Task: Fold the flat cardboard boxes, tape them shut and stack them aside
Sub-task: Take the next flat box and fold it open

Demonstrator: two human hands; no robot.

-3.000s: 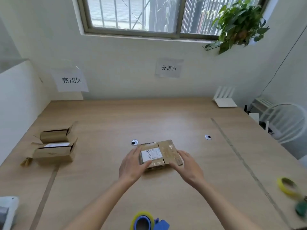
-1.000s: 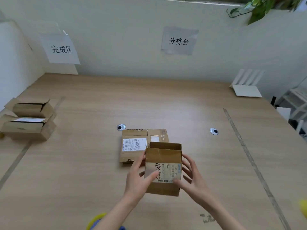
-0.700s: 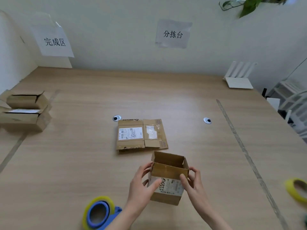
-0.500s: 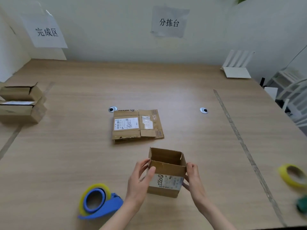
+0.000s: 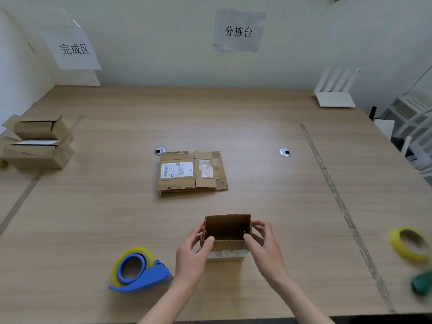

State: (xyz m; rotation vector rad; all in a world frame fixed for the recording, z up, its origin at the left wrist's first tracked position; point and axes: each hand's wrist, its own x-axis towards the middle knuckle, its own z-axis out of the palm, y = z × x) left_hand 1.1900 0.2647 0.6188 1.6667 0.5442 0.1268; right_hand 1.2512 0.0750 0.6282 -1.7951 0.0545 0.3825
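- Hands are meeting at an opened cardboard box [image 5: 228, 232] that is standing near the front edge of the wooden counter [image 5: 257, 113], its open top facing up.
- The left hand [image 5: 195, 252] is gripping the box's left wall, thumb curled over the near rim and fingers wrapping the outside.
- The right hand [image 5: 263, 244] is gripping the right wall the same way, thumb on the near rim and fingers bending around the far corner.
- A stack of flat boxes [image 5: 192, 173] is lying behind the held box, toward the middle of the counter, with a white shipping label facing up.
- A blue tape dispenser [image 5: 138, 272] carrying a yellow roll is sitting just left of the left forearm.
- A loose yellow tape roll [image 5: 408, 244] is lying near the counter's right edge, with a blurred green object [image 5: 422, 282] just in front of it.
- Two folded boxes [image 5: 38, 142] are sitting at the far left, one behind the other, flaps partly raised.
- Two paper signs are hanging on the back wall.
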